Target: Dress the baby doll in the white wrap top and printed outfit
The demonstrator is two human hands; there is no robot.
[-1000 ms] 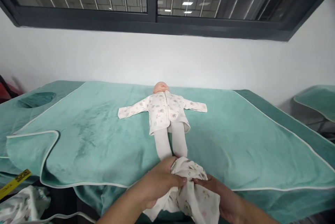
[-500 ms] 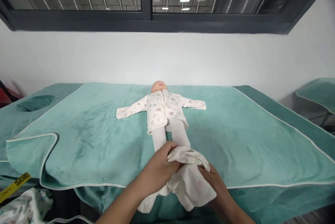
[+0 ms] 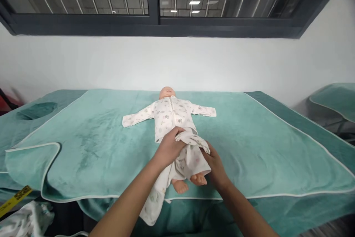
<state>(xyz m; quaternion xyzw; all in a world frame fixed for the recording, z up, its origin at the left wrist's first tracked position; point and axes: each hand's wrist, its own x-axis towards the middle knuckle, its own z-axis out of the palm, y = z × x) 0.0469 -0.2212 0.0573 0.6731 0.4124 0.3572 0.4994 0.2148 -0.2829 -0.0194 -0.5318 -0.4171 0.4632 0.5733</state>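
Note:
A baby doll [image 3: 167, 92] lies on its back, head away from me, in a white printed jacket [image 3: 166, 118] with both sleeves spread. White printed baby pants [image 3: 194, 157] are bunched around its legs. My left hand [image 3: 170, 146] is closed on the rolled upper edge of the pants, close under the jacket hem. At the other side, my right hand [image 3: 213, 161] grips the same edge. One pant leg [image 3: 154, 203] trails loose toward me at the left. Both bare doll feet [image 3: 180, 186] show below the cloth; most of the legs is hidden.
A green plush sheet [image 3: 97, 148] with white piping covers the bed, one corner folded over at the left. A face hole [image 3: 37, 111] lies far left. Crumpled printed cloth [image 3: 26, 218] and a yellow strap [image 3: 15, 200] are at lower left. A window frame [image 3: 180, 27] spans the wall behind.
Both hands have moved away from me, up the doll's legs, bringing the bunched pants close to the jacket hem. The doll's feet now show below the cloth.

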